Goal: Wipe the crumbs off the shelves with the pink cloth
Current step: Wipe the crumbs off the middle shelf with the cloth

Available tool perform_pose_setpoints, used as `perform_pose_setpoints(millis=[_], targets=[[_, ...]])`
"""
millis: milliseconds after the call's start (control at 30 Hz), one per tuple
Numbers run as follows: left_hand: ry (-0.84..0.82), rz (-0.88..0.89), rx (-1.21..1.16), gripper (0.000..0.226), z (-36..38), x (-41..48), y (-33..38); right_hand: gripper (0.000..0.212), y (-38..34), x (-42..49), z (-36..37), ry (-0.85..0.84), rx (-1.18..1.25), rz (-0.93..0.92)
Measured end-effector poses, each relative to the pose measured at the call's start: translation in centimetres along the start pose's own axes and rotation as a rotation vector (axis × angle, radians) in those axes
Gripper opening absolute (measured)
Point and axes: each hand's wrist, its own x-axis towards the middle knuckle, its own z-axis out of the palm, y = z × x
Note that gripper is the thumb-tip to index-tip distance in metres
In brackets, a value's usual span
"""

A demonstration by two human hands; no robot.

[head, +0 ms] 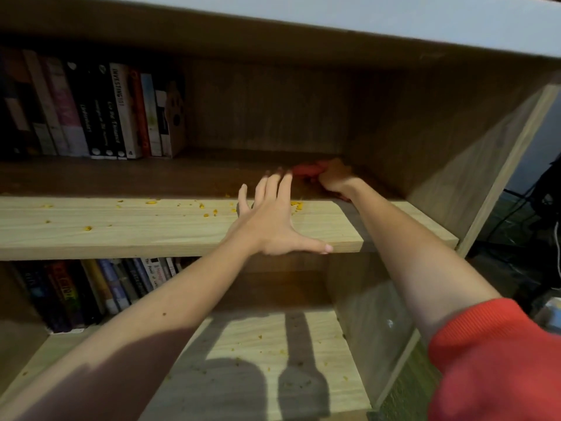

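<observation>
Clenched around the pink cloth [306, 170] deep in the shelf's [182, 229] back corner, her right hand [335, 177] has the crumbs [206, 209] lying leftward and nearer the front edge, beside the open, flat left hand [270, 220].

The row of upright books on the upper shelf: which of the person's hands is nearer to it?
Left. The left hand lies flat on the shelf's front edge, right of the books; the right hand is farther right, in the back corner.

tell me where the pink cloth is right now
In the head view, the pink cloth is bunched under the right hand in the upper shelf's back right corner.
</observation>
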Motion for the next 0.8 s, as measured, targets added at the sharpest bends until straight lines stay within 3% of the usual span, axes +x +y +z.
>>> perform_pose_setpoints(millis=[100,267,333,400,467,567,667,733,800], targets=[[-0.011,-0.003,-0.01,0.133,-0.1,-0.2,0.1,0.024,-0.5,-1.6,-1.2,-0.117,0.209,-0.006],[0.007,0.003,-0.008,0.134,0.0,-0.1,0.0,0.036,2.5,-0.1,-4.0,0.037,0.429,0.05],[0.009,0.012,0.0,0.133,0.1,-0.1,-0.1,0.034,4.2,1.8,-3.4,0.138,0.208,0.106],[0.005,0.015,0.01,0.133,0.1,0.0,-0.1,0.054,5.2,3.1,-2.2,0.157,-0.077,0.197],[-0.003,0.011,0.008,0.132,0.1,0.1,-0.3,0.058,3.6,2.2,-1.0,0.121,-0.195,0.206],[-0.004,0.013,0.004,0.132,0.0,0.1,-0.2,0.045,0.0,0.8,0.3,0.05,-0.221,0.08],[0.008,0.015,0.009,0.131,0.0,0.0,-0.1,0.029,-1.8,-0.3,1.6,-0.01,-0.032,-0.055],[0.006,0.009,0.005,0.132,0.0,-0.1,0.0,0.026,-2.0,-1.4,1.4,-0.075,0.21,-0.055],[0.005,0.005,0.0,0.133,0.0,0.0,-0.1,0.025,-1.0,-1.2,0.4,-0.024,0.312,-0.023]])
